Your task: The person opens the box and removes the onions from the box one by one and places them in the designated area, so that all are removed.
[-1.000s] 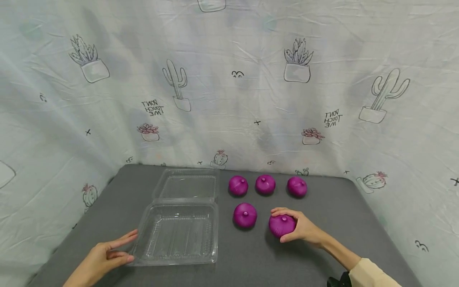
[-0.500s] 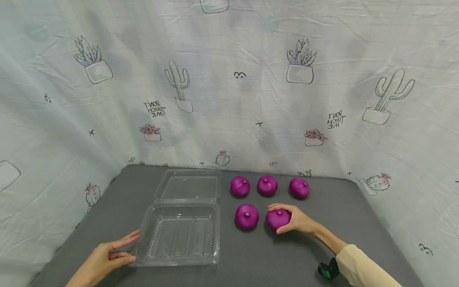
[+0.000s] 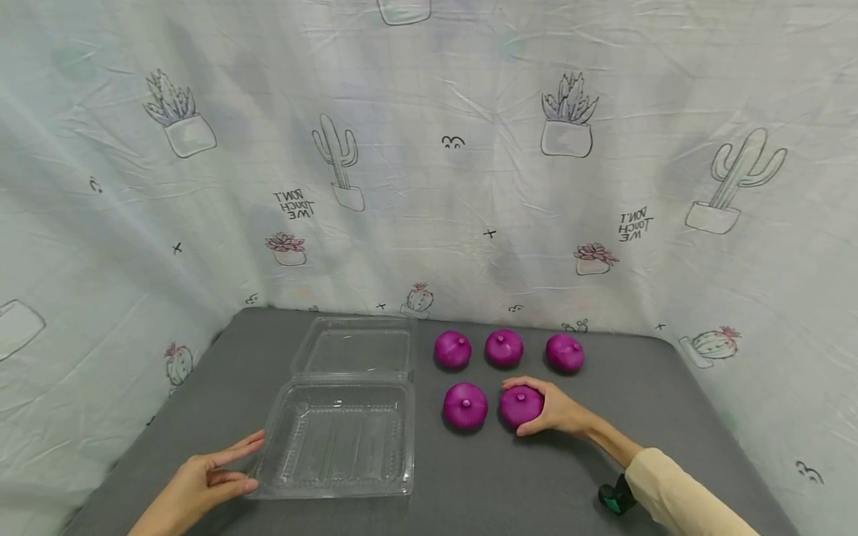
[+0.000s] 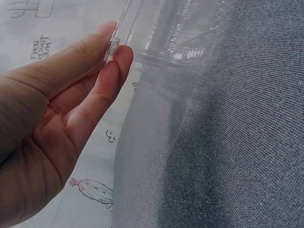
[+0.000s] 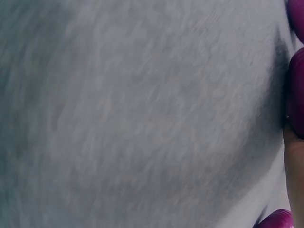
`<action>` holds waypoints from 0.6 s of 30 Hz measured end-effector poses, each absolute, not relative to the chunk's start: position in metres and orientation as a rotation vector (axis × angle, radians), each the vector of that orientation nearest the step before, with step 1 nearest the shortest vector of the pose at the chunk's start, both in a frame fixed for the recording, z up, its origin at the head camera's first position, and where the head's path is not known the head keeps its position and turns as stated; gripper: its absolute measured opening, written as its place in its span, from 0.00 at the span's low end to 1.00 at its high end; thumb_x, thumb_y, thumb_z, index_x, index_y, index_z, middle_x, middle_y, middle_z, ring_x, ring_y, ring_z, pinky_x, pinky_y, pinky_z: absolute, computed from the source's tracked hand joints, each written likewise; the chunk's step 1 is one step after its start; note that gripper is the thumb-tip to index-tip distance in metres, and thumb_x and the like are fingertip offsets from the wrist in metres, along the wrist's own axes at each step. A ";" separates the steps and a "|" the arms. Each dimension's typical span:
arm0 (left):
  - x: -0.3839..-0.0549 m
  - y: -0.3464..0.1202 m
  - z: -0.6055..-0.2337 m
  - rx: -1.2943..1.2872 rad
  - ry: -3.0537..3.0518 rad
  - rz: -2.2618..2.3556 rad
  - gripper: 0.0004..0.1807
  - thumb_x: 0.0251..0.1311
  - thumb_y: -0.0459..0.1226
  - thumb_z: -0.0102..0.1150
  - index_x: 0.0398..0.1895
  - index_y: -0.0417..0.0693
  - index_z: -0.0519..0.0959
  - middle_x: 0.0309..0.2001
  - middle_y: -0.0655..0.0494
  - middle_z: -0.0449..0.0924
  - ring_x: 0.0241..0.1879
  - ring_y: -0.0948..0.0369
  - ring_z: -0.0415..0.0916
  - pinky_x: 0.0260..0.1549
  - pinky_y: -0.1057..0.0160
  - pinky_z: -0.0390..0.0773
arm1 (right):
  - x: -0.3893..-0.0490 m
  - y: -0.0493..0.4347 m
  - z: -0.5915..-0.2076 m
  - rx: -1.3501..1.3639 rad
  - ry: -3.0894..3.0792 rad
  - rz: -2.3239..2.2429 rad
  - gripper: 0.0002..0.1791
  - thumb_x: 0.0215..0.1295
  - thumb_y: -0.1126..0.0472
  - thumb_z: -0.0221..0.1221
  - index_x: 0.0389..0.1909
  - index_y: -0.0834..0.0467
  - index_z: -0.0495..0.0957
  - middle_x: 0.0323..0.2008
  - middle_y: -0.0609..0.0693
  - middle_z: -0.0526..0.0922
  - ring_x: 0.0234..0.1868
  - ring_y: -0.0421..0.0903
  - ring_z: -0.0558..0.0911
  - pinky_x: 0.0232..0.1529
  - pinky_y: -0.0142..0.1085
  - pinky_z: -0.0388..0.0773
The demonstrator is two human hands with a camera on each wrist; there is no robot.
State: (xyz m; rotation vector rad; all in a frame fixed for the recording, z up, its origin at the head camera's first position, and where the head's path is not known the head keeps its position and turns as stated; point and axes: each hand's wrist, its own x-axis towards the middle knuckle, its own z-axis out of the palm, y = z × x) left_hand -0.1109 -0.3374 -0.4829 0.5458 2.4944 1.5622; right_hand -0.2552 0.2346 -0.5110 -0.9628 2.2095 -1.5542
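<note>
A clear plastic clamshell container (image 3: pixel 338 447) lies unfolded on the left of the grey table, its lid (image 3: pixel 362 351) towards the back wall. My left hand (image 3: pixel 191 487) pinches the left rim of its base; the left wrist view shows thumb and fingertips on the thin clear edge (image 4: pixel 116 42). On the right, my right hand (image 3: pixel 561 411) grips a red onion (image 3: pixel 520 407), thumb in front and fingers behind. Another red onion (image 3: pixel 465 406) sits just left of it. In the right wrist view, the gripped onion (image 5: pixel 297 92) shows only at the right edge.
Behind, a row of three red onions, left (image 3: pixel 452 349), middle (image 3: pixel 504 348) and right (image 3: pixel 564 353), sits near the back edge. A white curtain (image 3: pixel 429 186) with cactus prints surrounds the table (image 3: pixel 469 476). A black wrist device (image 3: pixel 617 497) hangs under the right sleeve.
My right hand has carried its onion slightly back, left and down beside the other front onion, then stayed almost still. The left hand keeps its hold on the container rim.
</note>
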 end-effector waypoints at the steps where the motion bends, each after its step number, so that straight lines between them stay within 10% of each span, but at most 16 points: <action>1: -0.111 -0.337 -0.483 0.532 2.490 1.561 0.30 0.60 0.33 0.61 0.67 0.43 0.68 0.59 0.90 0.60 0.40 0.63 0.83 0.35 0.67 0.81 | -0.255 0.235 -0.511 -0.971 2.218 -1.547 0.40 0.47 0.69 0.73 0.62 0.69 0.66 0.61 0.69 0.69 0.56 0.39 0.74 0.50 0.34 0.76; 18: -0.112 -0.338 -0.483 0.521 2.545 1.541 0.29 0.60 0.33 0.62 0.66 0.53 0.71 0.62 0.82 0.63 0.41 0.65 0.82 0.35 0.67 0.81 | -0.252 0.233 -0.518 -1.020 2.412 -1.503 0.44 0.42 0.65 0.77 0.62 0.67 0.66 0.56 0.60 0.75 0.54 0.38 0.73 0.54 0.29 0.70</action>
